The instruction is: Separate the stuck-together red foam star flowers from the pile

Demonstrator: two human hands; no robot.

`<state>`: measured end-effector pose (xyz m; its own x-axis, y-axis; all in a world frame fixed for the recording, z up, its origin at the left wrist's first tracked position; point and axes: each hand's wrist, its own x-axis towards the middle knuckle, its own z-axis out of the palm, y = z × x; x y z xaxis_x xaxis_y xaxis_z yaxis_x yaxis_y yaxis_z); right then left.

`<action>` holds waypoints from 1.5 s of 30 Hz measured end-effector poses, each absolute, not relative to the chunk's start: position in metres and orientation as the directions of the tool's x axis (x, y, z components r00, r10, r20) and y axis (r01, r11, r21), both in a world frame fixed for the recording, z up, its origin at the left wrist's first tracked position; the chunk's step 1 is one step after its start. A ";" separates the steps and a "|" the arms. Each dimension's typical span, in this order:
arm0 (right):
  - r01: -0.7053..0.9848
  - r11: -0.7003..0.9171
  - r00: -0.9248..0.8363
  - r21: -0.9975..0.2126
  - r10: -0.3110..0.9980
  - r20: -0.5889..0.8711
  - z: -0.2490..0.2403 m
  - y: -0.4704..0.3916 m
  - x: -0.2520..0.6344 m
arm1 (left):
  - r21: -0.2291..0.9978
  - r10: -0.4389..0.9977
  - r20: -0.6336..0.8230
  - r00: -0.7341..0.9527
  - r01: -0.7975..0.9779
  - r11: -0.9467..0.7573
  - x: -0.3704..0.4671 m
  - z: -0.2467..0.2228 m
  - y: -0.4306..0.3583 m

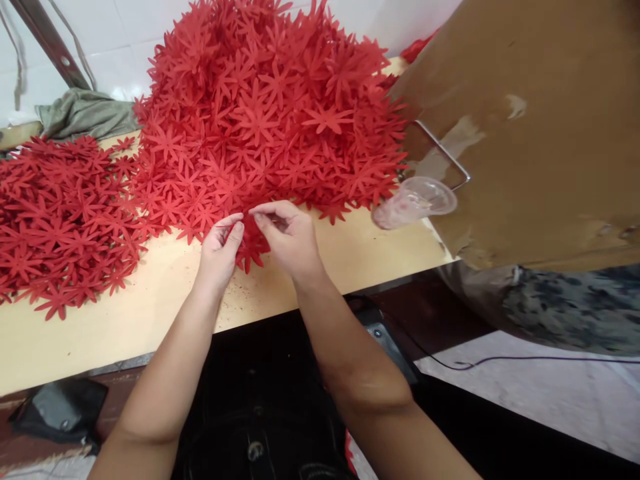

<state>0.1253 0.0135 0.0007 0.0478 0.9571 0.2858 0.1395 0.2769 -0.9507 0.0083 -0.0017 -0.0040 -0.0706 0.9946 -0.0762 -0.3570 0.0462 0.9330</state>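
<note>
Hands pinch red flower, fingertips meeting.

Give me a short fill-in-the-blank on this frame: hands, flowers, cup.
1. Both hands, left hand and right hand, pinch a flower cutout coloured ____.
2. The big flower heap sits on a light ____.
3. The clear plastic cup lies on its ____, at the table's right end.
4. A smaller flower pile lies to the ____ of the big heap.

Missing words: red; table; side; left
</note>
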 end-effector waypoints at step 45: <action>-0.056 0.061 -0.116 -0.997 0.991 0.067 0.004 0.021 0.111 | 0.978 0.986 -0.018 -0.163 -0.206 -0.016 0.008 -0.001 -0.001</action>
<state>0.1111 0.0205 0.0038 -0.1163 0.9909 0.0671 -0.0557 0.0610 -0.9966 0.0075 -0.0011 -0.0008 -0.1632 0.9864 -0.0178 -0.2057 -0.0164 0.9785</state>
